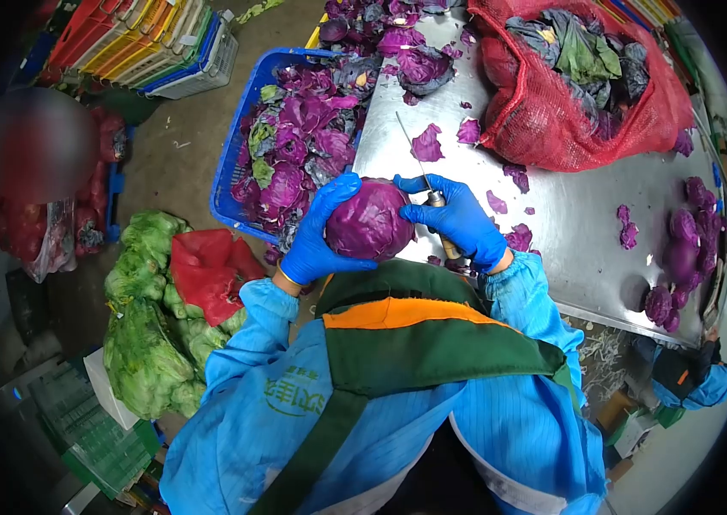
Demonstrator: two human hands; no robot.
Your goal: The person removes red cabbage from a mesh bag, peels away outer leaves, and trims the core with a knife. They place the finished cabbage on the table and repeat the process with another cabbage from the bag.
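A round red cabbage (pixel 369 220) is held up in front of my apron, over the near edge of the metal table. My left hand (pixel 322 230), in a blue glove, wraps round its left side. With my right hand (pixel 459 221), also gloved, I grip a knife (pixel 437 200) by its wooden handle; the thin blade points up and away over the table. The right thumb and a fingertip touch the cabbage's right side. Purple leaf scraps (pixel 427 143) lie on the steel just beyond the knife.
A blue crate (pixel 224 184) full of cabbage leaves stands left of the table (pixel 569 223). A red mesh sack (pixel 544 129) of cabbages lies at the far right. Several cabbages (pixel 684 227) sit along the right edge. Bagged green vegetables (pixel 149 343) are on the floor. Another person (pixel 694 373) is at right.
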